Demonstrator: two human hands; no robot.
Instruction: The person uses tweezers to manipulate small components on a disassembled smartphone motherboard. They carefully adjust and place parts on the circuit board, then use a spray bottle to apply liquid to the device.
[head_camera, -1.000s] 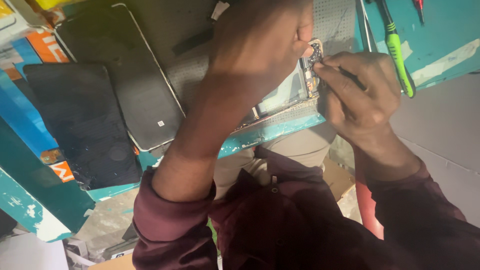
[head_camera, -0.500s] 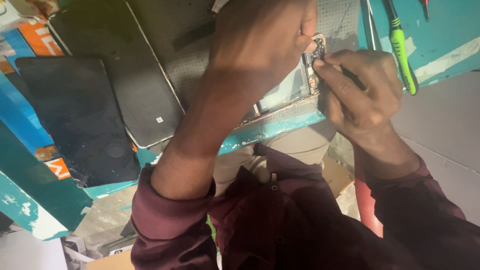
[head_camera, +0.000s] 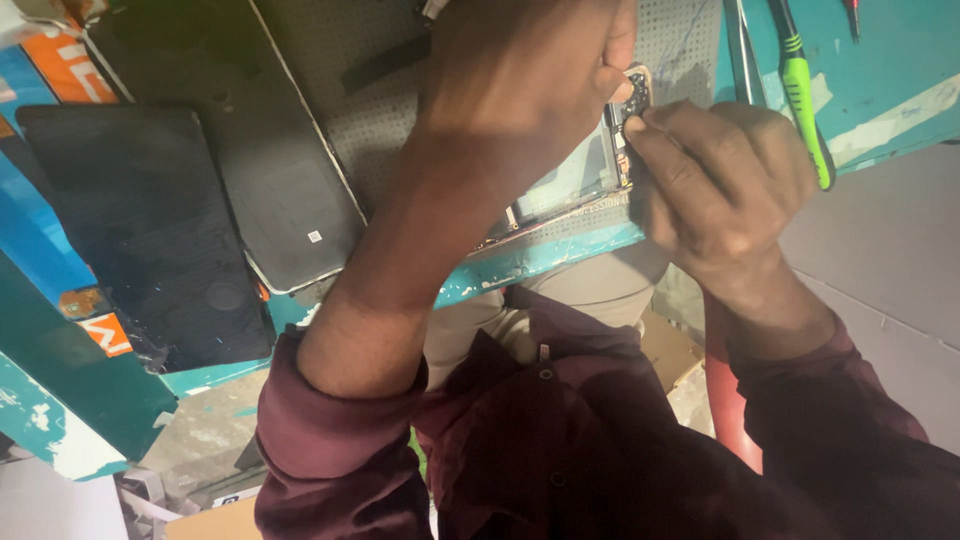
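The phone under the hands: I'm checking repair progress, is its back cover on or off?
Off: the phone lies opened on the mat, bare internal parts showing between both hands' fingertips.

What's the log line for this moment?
left hand: pressing on opened phone | right hand: pinching at its top edge | green screwdriver: lying unused

Both hands (head_camera: 520, 100) (head_camera: 720, 190) pinch an opened phone (head_camera: 575, 180) (green screwdriver (head_camera: 800, 90) nearby).

Upper-left panels (head_camera: 150, 240): black | bench (head_camera: 560, 255): teal, chipped white | mat (head_camera: 370, 130): grey, dotted | upper-right screwdriver (head_camera: 800, 90): green-black | lower-frame sleeves (head_camera: 330, 440): maroon | far-left box (head_camera: 60, 70): orange, blue
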